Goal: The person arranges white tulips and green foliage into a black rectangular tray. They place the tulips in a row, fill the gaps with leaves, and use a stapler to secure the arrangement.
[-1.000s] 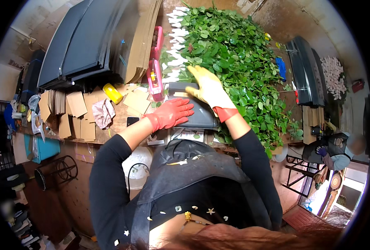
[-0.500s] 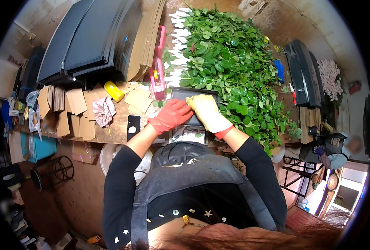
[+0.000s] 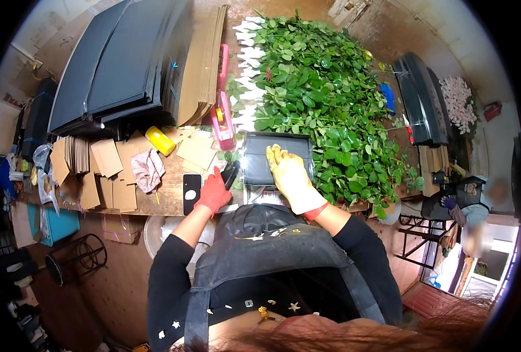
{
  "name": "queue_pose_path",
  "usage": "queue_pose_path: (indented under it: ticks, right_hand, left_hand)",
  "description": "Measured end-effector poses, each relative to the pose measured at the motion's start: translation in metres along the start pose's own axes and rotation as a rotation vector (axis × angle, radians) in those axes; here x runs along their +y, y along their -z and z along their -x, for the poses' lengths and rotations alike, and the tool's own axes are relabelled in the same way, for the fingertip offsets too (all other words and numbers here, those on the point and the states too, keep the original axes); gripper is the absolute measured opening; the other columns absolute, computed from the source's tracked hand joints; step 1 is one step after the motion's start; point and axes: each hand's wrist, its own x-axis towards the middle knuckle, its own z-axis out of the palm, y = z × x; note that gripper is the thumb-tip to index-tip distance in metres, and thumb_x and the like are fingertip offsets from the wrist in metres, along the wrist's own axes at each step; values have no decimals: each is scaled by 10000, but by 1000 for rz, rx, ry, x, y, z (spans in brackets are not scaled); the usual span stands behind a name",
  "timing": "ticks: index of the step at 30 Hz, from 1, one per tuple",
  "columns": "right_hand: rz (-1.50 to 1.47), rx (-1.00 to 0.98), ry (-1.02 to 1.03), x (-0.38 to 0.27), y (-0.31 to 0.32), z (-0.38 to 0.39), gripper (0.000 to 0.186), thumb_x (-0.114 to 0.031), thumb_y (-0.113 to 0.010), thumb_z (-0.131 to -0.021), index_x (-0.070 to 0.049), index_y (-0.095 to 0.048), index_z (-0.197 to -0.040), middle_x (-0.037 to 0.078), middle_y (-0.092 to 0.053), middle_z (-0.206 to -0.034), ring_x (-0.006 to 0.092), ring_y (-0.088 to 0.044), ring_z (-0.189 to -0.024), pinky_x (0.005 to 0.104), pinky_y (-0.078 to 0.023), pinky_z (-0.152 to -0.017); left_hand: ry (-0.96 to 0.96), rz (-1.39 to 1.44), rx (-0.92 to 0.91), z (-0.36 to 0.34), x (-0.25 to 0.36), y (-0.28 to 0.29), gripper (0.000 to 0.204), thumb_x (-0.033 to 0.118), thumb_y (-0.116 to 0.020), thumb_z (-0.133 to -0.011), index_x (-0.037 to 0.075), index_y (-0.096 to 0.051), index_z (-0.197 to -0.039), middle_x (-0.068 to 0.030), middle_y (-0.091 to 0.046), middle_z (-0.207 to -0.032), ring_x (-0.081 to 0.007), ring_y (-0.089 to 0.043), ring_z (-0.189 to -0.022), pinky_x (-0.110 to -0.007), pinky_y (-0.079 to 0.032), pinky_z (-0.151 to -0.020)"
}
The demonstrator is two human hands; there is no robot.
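Observation:
My left hand (image 3: 213, 192), in a red rubber glove, is closed on a slim black object (image 3: 231, 174) beside the tray. The exact kind of that object cannot be made out. A pale yellow glove covers my right hand (image 3: 293, 182), which lies palm down with its fingers stretched out on a dark sheet (image 3: 260, 158). The sheet lies inside a shallow black tray (image 3: 310, 141) in front of me. Rows of leafy green stems (image 3: 325, 100) with white-wrapped heads (image 3: 249, 58) are heaped beyond the tray and to its right.
Left of the tray lie a pink tape dispenser (image 3: 222, 132), cardboard pieces (image 3: 196, 154), a phone (image 3: 192, 193), a checked cloth (image 3: 146, 171) and a yellow container (image 3: 161, 141). Stacked dark sheets (image 3: 125, 64) rise at the far left. Another person (image 3: 469, 202) is at the right.
My left hand has moved left, away from the tray, and now grips the black object. The right hand's fingers have straightened onto the dark sheet, leaving more of it visible.

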Motion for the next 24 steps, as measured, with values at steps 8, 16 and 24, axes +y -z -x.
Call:
queue_pose_path:
  ticks: [8,16,24]
  right_hand:
    - [-7,80,-51,-6,-14,1,593,-82,-541,-889,34,-460,-1465,199,-557,-1419,297,-624,-1170,389,-528,-973]
    - [8,66,-45,-4,-22,2,610,-71,-563,-868,44,-462,-1458,199,-547,-1417,287,-617,-1160,385,-526,-957]
    - [-30,96,-36,-4,-9,0,570,-106,-541,-901,47,-489,-1448,207,-573,-1400,281,-647,-1138,386,-533,-943]
  left_hand:
    - [-64,694,-339,-12,0,84,639,93,-657,-809,59,-486,-1423,-163,-691,-1139,-304,-656,-1097,-337,-499,-957]
    - [-366,358,-370,-37,5,130,548,176,-683,-840,93,-547,-1365,-198,-699,-1178,-352,-665,-1124,-395,-505,-983]
    - [-312,134,-265,-42,15,117,481,234,-728,-835,50,-607,-1262,-215,-713,-1101,-399,-675,-1041,-448,-527,-912]
